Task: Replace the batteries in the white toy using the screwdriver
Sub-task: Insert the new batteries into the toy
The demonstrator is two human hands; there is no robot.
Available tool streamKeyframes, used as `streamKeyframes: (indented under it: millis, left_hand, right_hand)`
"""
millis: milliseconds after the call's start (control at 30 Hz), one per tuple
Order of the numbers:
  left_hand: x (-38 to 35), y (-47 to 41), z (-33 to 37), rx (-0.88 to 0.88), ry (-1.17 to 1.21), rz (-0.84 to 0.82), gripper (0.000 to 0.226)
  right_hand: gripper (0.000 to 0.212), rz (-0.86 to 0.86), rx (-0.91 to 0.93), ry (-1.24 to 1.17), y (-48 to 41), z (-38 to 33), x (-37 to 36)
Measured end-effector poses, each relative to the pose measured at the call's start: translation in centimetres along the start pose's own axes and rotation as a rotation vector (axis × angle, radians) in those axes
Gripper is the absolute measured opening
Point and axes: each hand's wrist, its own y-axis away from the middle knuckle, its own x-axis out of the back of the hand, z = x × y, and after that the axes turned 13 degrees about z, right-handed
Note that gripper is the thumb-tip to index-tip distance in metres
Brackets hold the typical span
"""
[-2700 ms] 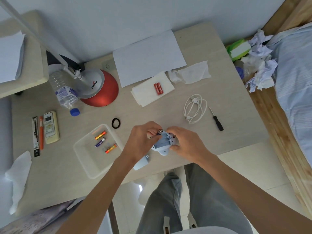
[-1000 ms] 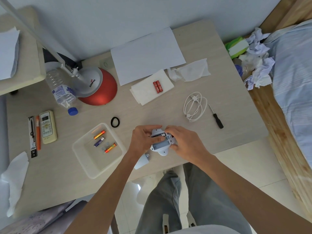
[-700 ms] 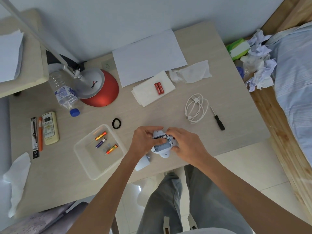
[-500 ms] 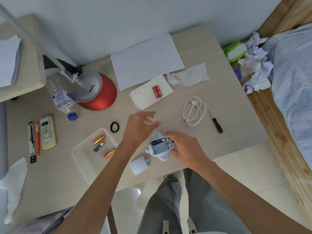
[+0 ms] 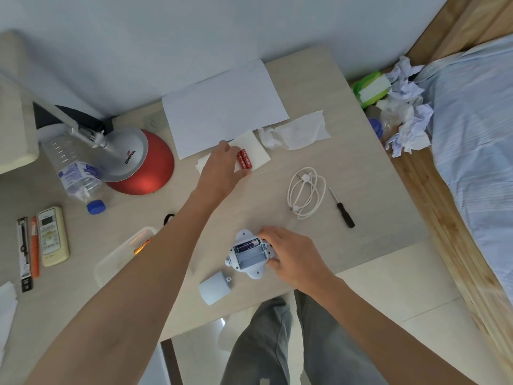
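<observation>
The white toy (image 5: pixel 248 255) lies back-up near the desk's front edge, its battery bay open with one dark battery in the far slot. My right hand (image 5: pixel 291 257) grips the toy's right side. My left hand (image 5: pixel 222 169) is stretched out to the two red batteries (image 5: pixel 244 159) on a white napkin (image 5: pixel 259 154), fingers spread and touching them at their left side. The toy's loose battery cover (image 5: pixel 215 288) lies just left of the toy. The black-handled screwdriver (image 5: pixel 342 208) rests on the desk to the right.
A clear plastic tray (image 5: pixel 122 252) with used batteries sits under my left forearm. A coiled white cable (image 5: pixel 305 191) lies beside the screwdriver. A red lamp base (image 5: pixel 141 162), a water bottle (image 5: pixel 76 173), a remote (image 5: pixel 52 236) and a paper sheet (image 5: pixel 222 107) fill the left and back.
My left hand has let go of the toy and reached away across the desk to the red batteries. One battery now sits in the toy's bay. My right hand stays on the toy.
</observation>
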Motion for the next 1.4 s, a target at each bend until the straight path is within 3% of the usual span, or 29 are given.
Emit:
streamKeyframes:
  millis: [100,300,600,767,900,1067,1400]
  left_hand:
    - [0.2,-0.1,-0.1,0.050,0.016,0.014,0.049]
    - [2.4,2.3,0.6,0.311,0.179,0.099,0.053]
    - [8.3,13.2,3.1,0.599,0.570,0.085,0.047]
    - [8.2,18.6,4.1,0.619,0.641,0.142,0.031]
    - [7.7,21.0,5.2,0.590,0.662,0.153,0.037]
    - [5.9,22.1,4.4,0.423,0.503,0.172,0.020]
    - [4.2,21.5,3.5,0.316,0.267,0.135,0.026]
  right_hand:
    - [0.056,-0.004,-0.008,0.001,0.0,-0.1,0.0]
    - [0.056,0.000,-0.022,-0.004,0.1,-0.1,0.2]
    - [0.054,-0.009,-0.032,0.012,-0.1,-0.4,0.1]
    - [0.052,-0.011,-0.039,0.031,-0.2,-0.4,0.1]
    - [0.051,-0.013,-0.046,0.027,-0.1,-0.4,0.1]
    - [0.051,-0.012,-0.048,0.036,-0.1,-0.5,0.2]
    - [0.049,-0.017,-0.026,0.039,-0.2,-0.5,0.3]
